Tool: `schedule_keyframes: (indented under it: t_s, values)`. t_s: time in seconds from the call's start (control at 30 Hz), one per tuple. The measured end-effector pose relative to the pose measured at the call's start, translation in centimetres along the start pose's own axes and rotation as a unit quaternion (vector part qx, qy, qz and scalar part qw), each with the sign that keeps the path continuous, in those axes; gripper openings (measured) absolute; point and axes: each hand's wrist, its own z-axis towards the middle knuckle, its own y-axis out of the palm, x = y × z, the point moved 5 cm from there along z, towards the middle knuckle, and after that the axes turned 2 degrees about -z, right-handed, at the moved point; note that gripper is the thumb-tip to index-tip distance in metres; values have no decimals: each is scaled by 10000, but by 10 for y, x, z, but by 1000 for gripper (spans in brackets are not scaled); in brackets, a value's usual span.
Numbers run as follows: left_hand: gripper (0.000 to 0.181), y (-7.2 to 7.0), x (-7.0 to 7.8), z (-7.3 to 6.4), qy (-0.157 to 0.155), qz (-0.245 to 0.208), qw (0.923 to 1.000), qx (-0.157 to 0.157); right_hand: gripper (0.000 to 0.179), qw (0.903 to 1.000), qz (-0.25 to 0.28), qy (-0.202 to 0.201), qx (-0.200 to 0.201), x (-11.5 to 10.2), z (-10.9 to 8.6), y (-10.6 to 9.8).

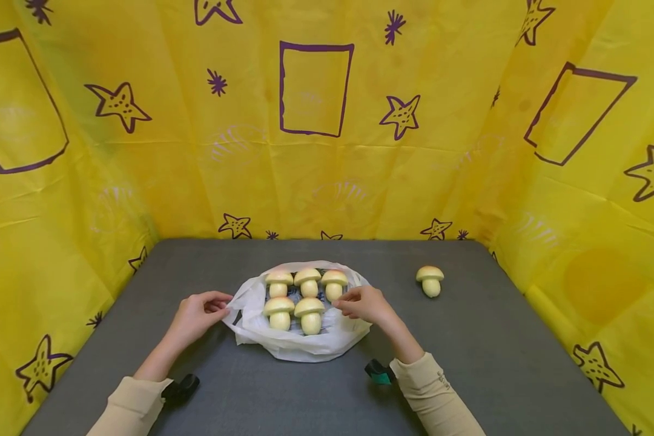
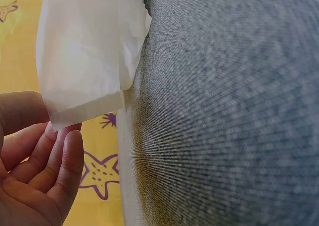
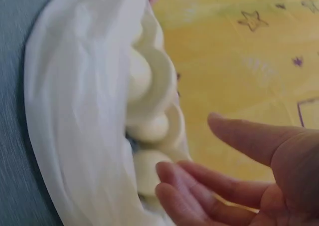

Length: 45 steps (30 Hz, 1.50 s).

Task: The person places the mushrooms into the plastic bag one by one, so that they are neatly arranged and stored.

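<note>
A white plastic bag (image 1: 300, 350) lies on the table with its mouth spread wide. Several toy mushrooms (image 1: 309, 316) with pale stems and cream-to-orange caps sit inside it in two rows. At the bag's left side my left hand (image 1: 196, 318) pinches its edge; the left wrist view shows the bag's corner (image 2: 82, 56) between thumb and fingers. My right hand (image 1: 367, 304) hovers over the right part of the opening, close to the back right mushroom (image 1: 334, 283). In the right wrist view, the thumb and fingers of that hand (image 3: 249, 181) are apart, holding nothing.
One more toy mushroom (image 1: 430, 281) stands by itself on the dark grey table (image 1: 283, 399), to the right of the bag. Yellow cloth (image 1: 327, 181) with purple drawings hangs behind the table and along both sides.
</note>
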Motion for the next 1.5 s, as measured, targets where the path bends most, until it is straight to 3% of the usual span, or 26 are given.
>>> schedule_keyframes:
  t_s: [0.33,0.73,1.07,1.33,1.5]
  values:
    - [23,1,-1,1,-41,-15,10000,-5,31,9980,32,-98,629,27,3,-47]
    - [23,0,0,2,-11,-16,10000,-23,41,9935,130,-226,1106,57,2,-96]
    - [22,0,0,3,66,51,10000,54,49,9890,-189,228,1451,80,-9,-131]
    - [22,0,0,3,143,29,9999,62,54,9841,23,664,1646,101,-20,-149]
    - [22,0,0,3,100,8,9999,42,53,9824,119,678,1739,112,-25,-156]
